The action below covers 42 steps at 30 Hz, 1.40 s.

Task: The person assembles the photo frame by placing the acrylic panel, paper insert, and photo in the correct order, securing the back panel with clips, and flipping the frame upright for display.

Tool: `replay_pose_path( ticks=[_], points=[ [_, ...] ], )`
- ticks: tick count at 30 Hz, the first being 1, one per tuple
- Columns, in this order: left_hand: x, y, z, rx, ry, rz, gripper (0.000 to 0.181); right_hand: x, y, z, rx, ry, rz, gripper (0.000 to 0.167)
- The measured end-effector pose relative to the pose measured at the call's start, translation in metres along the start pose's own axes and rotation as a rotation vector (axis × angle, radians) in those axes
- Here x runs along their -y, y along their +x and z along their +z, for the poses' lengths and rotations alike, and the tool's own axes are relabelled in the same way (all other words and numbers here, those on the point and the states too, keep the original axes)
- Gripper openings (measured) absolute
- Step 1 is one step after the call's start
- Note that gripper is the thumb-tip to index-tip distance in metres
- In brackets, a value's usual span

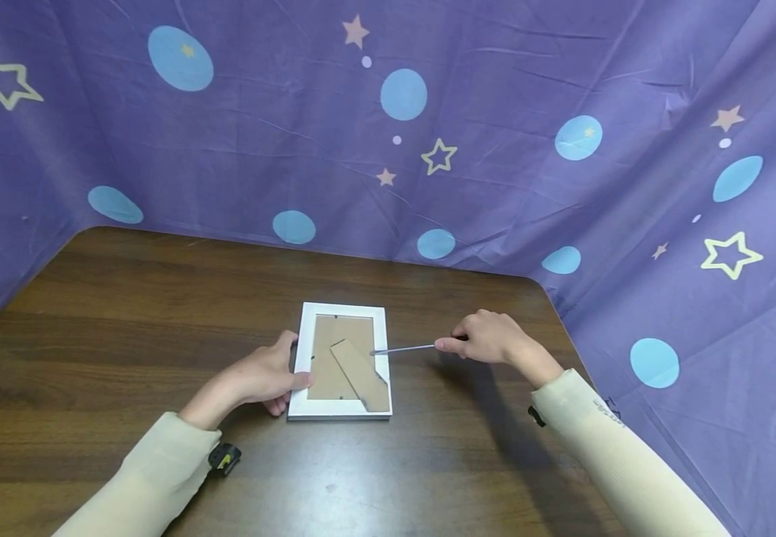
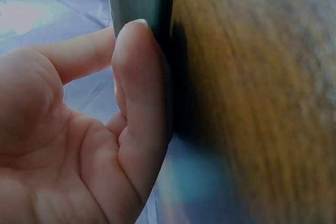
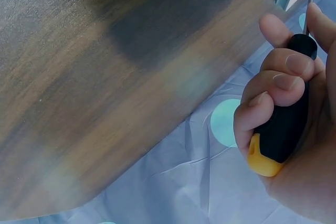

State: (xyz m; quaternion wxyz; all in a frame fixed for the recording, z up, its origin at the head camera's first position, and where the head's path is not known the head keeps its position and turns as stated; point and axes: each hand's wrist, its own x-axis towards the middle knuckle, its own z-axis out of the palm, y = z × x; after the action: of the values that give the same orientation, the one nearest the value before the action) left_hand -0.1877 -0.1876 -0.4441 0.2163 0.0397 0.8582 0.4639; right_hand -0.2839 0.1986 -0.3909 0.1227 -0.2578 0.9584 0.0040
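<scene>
A white picture frame [image 1: 341,409] lies back side up on the table, its brown backing board [image 1: 334,328] and slanted stand flap [image 1: 354,365] facing up. My left hand [image 1: 267,377] grips its left edge, thumb on top and other fingers against the side; the left wrist view shows the fingers [image 2: 139,77] at the frame's edge [image 2: 139,9]. My right hand [image 1: 489,338] holds a screwdriver by its black and yellow handle [image 3: 283,124]. The metal shaft [image 1: 404,348] reaches left, and its tip meets the backing board's right edge. Small dark tabs [image 1: 339,397] show along the backing's border.
The brown wooden table [image 1: 160,321] spreads around the frame. A purple curtain [image 1: 495,89] with stars and blue dots hangs behind it and along both sides. Black wrist devices [image 1: 224,458] sit at the cream sleeves' cuffs.
</scene>
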Motion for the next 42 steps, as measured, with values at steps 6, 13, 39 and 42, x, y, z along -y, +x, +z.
replay_pose_path(
  ticks=[6, 13, 39, 42],
  points=[
    [-0.001, 0.000, 0.000, 0.001, 0.004, 0.001, 0.082, 0.003, 0.001, -0.006, 0.003, -0.035, 0.019, 0.056],
    [-0.002, 0.000, -0.001, -0.001, 0.013, 0.002, 0.081, 0.009, 0.000, -0.015, 0.016, -0.064, 0.038, 0.055],
    [-0.001, 0.002, -0.001, 0.003, 0.011, -0.004, 0.080, 0.020, -0.002, -0.024, 0.044, -0.093, 0.082, 0.053],
    [0.001, 0.002, 0.000, 0.005, 0.012, -0.009, 0.079, 0.020, -0.004, -0.023, 0.019, -0.090, 0.061, 0.052]
  ],
)
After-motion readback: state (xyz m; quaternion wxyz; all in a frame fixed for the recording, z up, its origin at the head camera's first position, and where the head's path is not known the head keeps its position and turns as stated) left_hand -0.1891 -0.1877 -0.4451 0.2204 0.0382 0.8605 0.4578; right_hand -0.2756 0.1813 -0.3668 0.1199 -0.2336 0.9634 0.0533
